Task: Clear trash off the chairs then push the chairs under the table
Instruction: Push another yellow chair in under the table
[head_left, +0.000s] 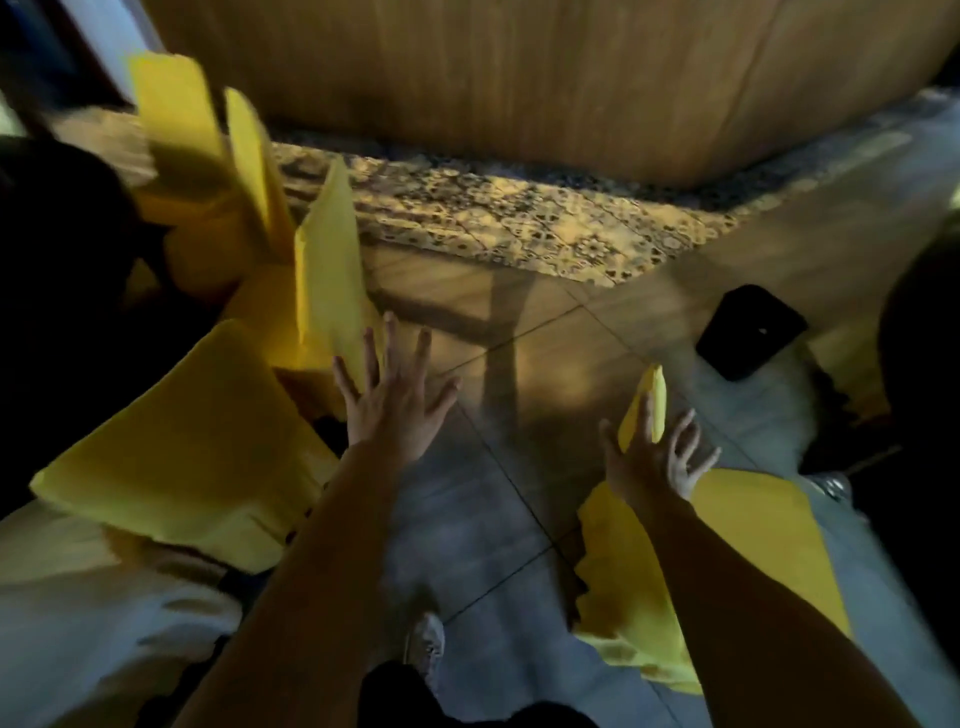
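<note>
- We see no grip on either side: our left hand (397, 397) is spread wide with fingers splayed, holding nothing, beside an upright yellow sheet (330, 280).
- Our right hand (655, 460) is open too, fingers fanned; a small yellow scrap (647, 408) sits at its fingertips, but we cannot tell whether it touches them.
- More yellow sheets lie around — a large one (176, 452) at lower left, another (737, 561) under the right forearm with a jagged edge.
- A black flat object (750, 332) rests on a pale surface at right; blur hides what it is.
- The wooden table (519, 78) fills the top, above a patterned rug (519, 213).
- The chairs are hard to make out — dark shapes at both edges are cut off.
- A shoe (426, 644) shows on the tiled floor (467, 519).
</note>
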